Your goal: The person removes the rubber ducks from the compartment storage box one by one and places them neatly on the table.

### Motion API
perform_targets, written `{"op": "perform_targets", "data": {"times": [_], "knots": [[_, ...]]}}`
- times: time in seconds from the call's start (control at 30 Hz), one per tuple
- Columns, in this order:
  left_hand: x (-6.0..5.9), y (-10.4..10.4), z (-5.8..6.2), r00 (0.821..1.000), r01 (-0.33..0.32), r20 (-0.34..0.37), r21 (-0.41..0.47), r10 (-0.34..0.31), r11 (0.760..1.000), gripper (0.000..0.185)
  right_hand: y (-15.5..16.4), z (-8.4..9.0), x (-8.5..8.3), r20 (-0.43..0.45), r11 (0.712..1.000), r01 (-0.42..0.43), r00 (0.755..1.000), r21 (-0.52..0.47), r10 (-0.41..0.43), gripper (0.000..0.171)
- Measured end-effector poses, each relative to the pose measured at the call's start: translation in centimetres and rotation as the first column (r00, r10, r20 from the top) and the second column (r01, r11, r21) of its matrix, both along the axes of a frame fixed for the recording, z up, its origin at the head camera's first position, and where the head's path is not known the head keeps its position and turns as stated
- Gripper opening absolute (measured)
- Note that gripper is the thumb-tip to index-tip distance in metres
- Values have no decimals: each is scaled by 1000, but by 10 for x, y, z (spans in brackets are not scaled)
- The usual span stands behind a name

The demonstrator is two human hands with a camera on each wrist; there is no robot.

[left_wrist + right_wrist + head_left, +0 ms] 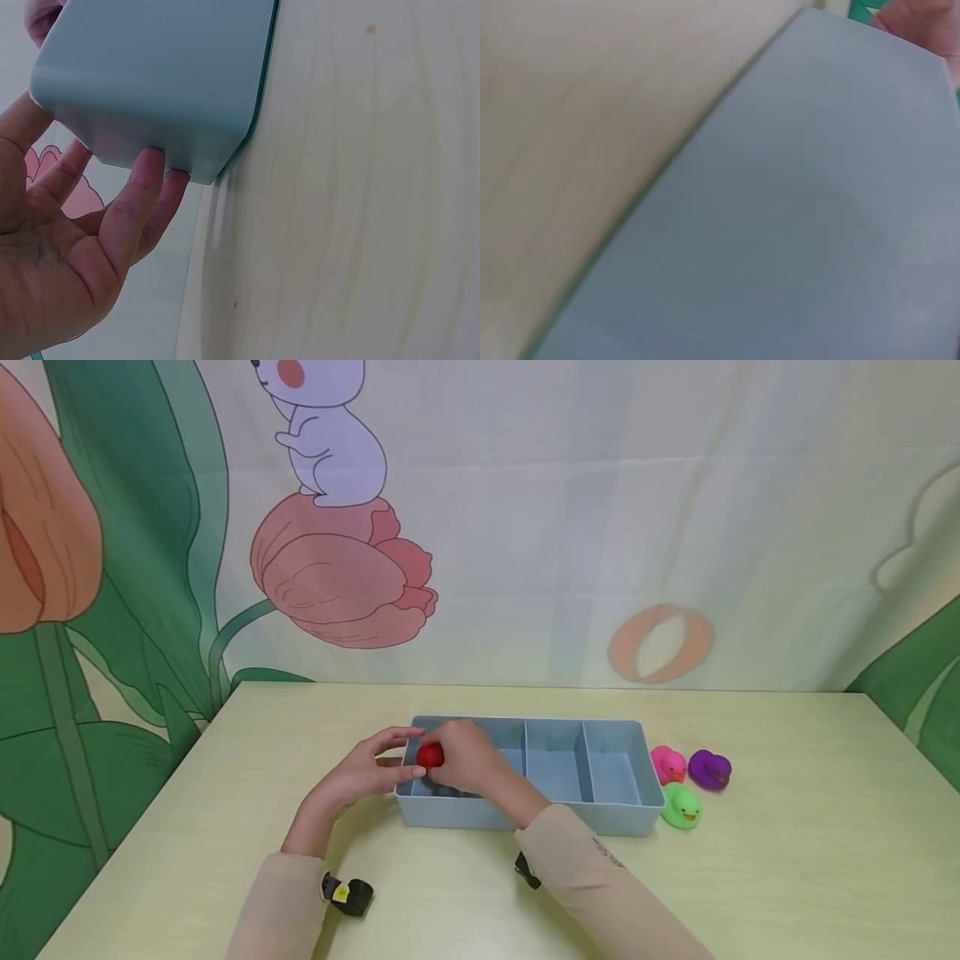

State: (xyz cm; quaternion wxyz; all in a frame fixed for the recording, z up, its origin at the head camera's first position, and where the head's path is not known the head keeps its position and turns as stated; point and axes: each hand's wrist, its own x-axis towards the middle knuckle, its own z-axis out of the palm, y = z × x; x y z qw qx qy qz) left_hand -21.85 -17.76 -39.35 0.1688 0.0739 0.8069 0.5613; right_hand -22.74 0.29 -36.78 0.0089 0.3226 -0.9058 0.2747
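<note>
A grey-blue box with compartments (525, 817) stands on the table. My right hand (472, 760) reaches over its front wall into the left end and pinches a small round red toy (430, 756), mostly covered by the fingers. My left hand (367, 768) is at the box's left end, next to the red toy. In the left wrist view, the fingertips of that left hand (90, 232) touch the outer end wall (142, 135). The right wrist view is filled by the box's side wall (765, 202); the right hand's fingers are out of sight there.
Just right of the box sit three toy ducks: a pink duck (667, 765), a purple duck (709, 770) and a green duck (682, 807). Behind the pale wooden table (810, 860) hangs a printed curtain (525, 527).
</note>
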Motion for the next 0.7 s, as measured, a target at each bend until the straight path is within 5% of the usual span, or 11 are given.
{"op": "perform_targets", "data": {"times": [0.3,0.7], "knots": [[0,0,-1,1000,8,-10,-1,-8,1000,61,13,16,10,69,994,-24,997,-109,32,34],[0,0,-1,1000,10,-10,-1,-10,1000,61,36,31,23,48,975,9,999,-222,2,39]]}}
